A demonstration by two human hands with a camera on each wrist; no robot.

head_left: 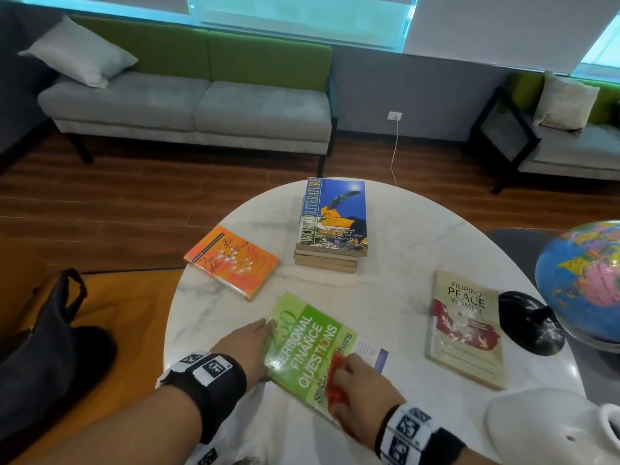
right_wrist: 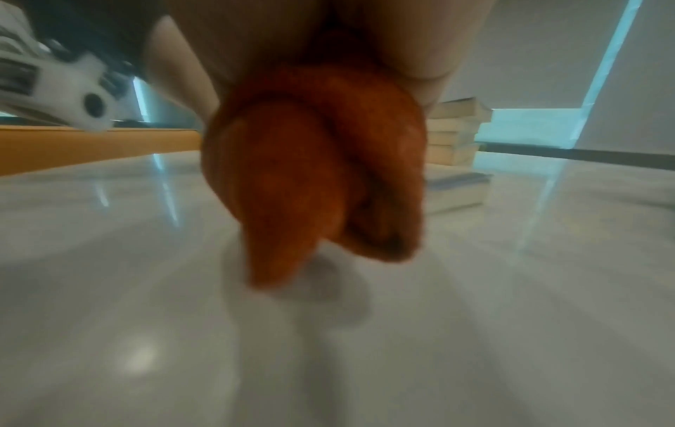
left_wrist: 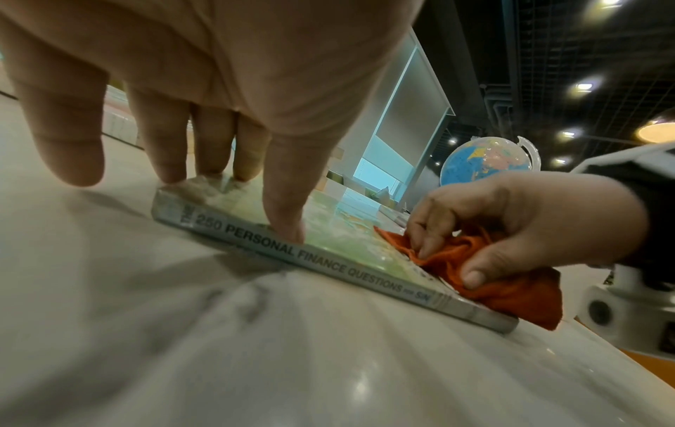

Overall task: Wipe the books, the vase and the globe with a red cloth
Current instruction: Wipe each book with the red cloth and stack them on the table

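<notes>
A green finance book (head_left: pixel 308 344) (left_wrist: pixel 328 245) lies flat near the front of the white marble table (head_left: pixel 385 290). My left hand (head_left: pixel 248 347) (left_wrist: pixel 226 161) presses straight fingers on the book's left edge and far corner. My right hand (head_left: pixel 362 387) (left_wrist: pixel 518 219) grips a bunched red cloth (head_left: pixel 335 384) (left_wrist: pixel 486 271) (right_wrist: pixel 318 179) on the book's near right part. An orange book (head_left: pixel 231 261), a stack topped by a blue book (head_left: pixel 333 219) (right_wrist: pixel 456 138) and a beige book (head_left: pixel 464 327) also lie on the table. The globe (head_left: pixel 583 280) (left_wrist: pixel 482 161) stands at the right edge. The white vase (head_left: pixel 543 427) sits at the front right.
A black glossy object (head_left: pixel 530 322) lies between the beige book and the globe. A dark bag (head_left: pixel 50 347) rests on an orange seat at my left. A grey and green sofa (head_left: pixel 188 105) stands behind the table, with wooden floor in between.
</notes>
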